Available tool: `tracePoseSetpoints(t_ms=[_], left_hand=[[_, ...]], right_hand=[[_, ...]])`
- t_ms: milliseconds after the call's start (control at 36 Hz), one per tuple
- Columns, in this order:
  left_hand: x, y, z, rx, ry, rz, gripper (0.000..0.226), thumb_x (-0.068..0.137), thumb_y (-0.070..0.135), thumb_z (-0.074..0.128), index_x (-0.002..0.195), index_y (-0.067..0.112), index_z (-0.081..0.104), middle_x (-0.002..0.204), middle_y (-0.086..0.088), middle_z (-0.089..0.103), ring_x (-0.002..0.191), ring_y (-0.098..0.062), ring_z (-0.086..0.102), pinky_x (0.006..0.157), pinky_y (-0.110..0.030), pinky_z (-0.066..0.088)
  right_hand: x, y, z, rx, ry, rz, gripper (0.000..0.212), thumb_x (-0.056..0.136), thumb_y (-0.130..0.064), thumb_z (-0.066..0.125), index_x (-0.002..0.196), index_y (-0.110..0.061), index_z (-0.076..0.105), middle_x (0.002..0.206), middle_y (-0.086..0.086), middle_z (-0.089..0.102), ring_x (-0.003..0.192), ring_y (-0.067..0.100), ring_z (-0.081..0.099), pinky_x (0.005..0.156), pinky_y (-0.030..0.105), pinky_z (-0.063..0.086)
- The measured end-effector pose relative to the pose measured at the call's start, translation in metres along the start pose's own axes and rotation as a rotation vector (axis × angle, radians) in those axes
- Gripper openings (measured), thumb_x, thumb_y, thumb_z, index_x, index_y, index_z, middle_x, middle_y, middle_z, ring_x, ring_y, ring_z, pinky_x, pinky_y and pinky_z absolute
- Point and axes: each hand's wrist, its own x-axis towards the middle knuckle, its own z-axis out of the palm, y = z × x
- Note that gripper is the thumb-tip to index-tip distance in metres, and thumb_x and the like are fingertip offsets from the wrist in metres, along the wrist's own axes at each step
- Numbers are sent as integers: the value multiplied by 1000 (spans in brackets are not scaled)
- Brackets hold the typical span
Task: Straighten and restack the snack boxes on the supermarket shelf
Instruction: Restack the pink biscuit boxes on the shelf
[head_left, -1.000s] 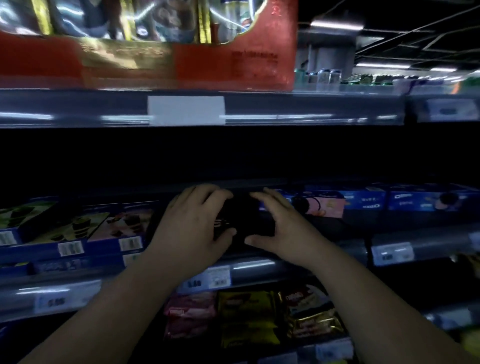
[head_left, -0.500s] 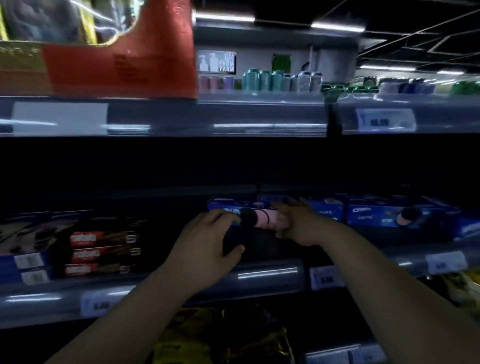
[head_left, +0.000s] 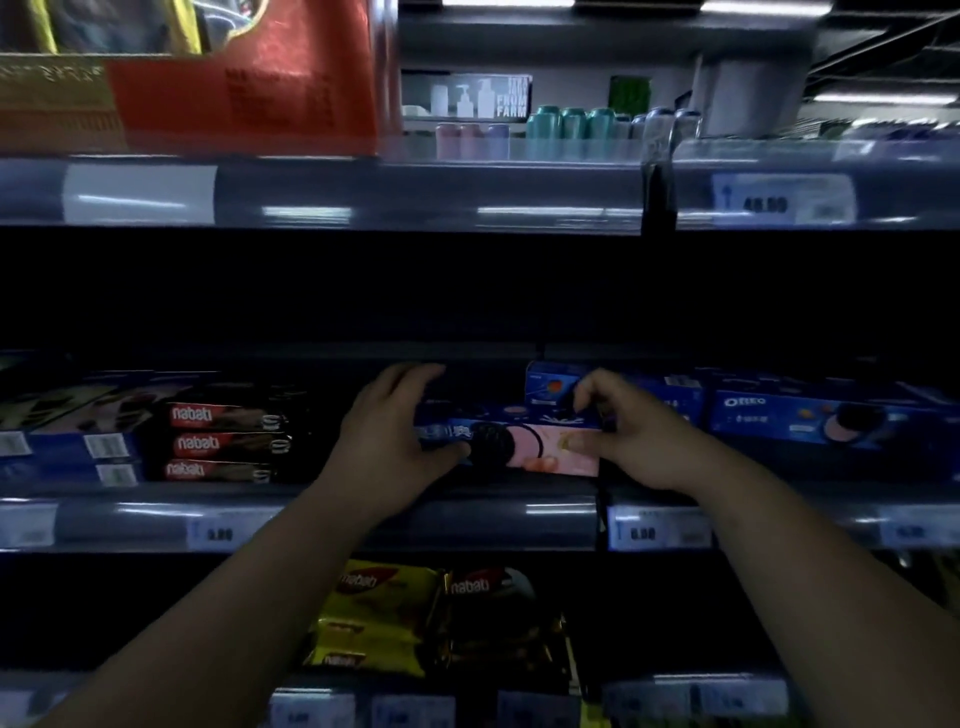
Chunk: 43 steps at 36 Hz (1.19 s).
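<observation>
The cookie box (head_left: 524, 448), blue with a pink panel and a dark cookie printed on its face, sits at the front of the middle shelf (head_left: 467, 512), between a stack of dark wafer boxes (head_left: 221, 442) on the left and a row of blue cookie boxes (head_left: 810, 415) on the right. Both hands bracket it end to end, probably so it can be squared to the shelf edge without twisting. The left hand (head_left: 387, 434) curls over the box's left end, fingers reaching across the top toward the far side and thumb on the front face. The right hand (head_left: 631, 436) pinches the right end, thumb on the front near the pink corner and fingers bent over the top. Another blue box (head_left: 553, 387) stands just behind, so the held box seems to be front-facing stock. The grip looks light, which suits thin cardboard.
</observation>
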Motion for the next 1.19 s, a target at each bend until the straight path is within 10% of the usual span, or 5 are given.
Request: tracePoseSetpoints(t_ms=[250, 556, 861, 1000, 1194], left_hand=[[3, -14, -9, -333, -293, -168, 56, 68, 44, 81, 119, 36, 59, 120, 15, 56, 102, 0, 57, 76, -7, 42], [1, -26, -7, -537, -299, -185, 64, 39, 66, 86, 96, 44, 67, 106, 11, 70, 93, -8, 69, 87, -38, 57], [1, 5, -17, -114, -279, -62, 67, 66, 54, 78, 127, 35, 56, 121, 14, 51, 112, -6, 51, 90, -18, 38], [4, 53, -2, 29, -205, 61, 71, 74, 53, 75, 137, 34, 50, 126, 18, 46, 117, -4, 45, 96, -19, 38], [12, 90, 27, 102, -237, 98, 58, 82, 43, 72, 135, 28, 53, 121, 14, 51, 113, -10, 51, 91, -21, 41]], right_hand=[[-15, -4, 0, 145, 11, 145, 31, 83, -19, 76, 105, -30, 57, 124, -16, 56, 115, 2, 53, 94, 22, 45], [-34, 0, 9, 137, 99, 118, 25, 83, -19, 76, 96, -34, 61, 123, -16, 59, 114, 0, 55, 103, 34, 47], [-25, 7, -20, 120, 42, 135, 15, 91, -43, 61, 103, -35, 66, 113, -10, 65, 108, 11, 59, 95, 31, 46], [-4, 42, -53, -223, 180, 151, 50, 87, -43, 68, 132, -28, 52, 132, -2, 55, 116, 17, 52, 95, 32, 43], [28, 81, -72, -738, 22, 221, 84, 85, -61, 56, 153, -35, 13, 159, 4, 26, 149, 31, 1, 112, 57, -13]])
